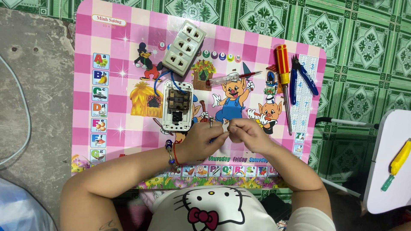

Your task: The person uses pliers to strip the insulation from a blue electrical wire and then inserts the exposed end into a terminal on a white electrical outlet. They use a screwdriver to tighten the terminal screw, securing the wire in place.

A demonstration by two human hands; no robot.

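two bare hands are brought together over a pink checked cartoon table (107, 38), fingertips meeting at the middle. the left hand (204, 139) is curled, its fingers (219, 137) pinched together on a small part (227, 128) that is mostly hidden; only a pale sliver of it is seen between the two sets of fingertips, and its kind cannot be told. the right hand (250, 133) is closed on the same small part from the other side, thumb and forefinger pressed together. a hint of blue is glimpsed just under the left fingers, too small to be identified. a ring is worn on the left hand and a beaded bracelet (171, 152) on the left wrist.

just beyond the left fingers, an opened socket body (177, 106) is laid with its brass innards exposed, and blue wires (171, 79) are led from it farther away to a cream triple socket plate (184, 47), which is set at a tilt. beyond the right fingers a slim tester screwdriver (233, 78) is laid across the table. farther out past the right hand, a red and yellow screwdriver (283, 81) is placed beside blue-handled cutters (302, 77), the two nearly touching. well apart, off the right hand's side, a yellow-handled tool (398, 164) is rested on a white surface (385, 188).
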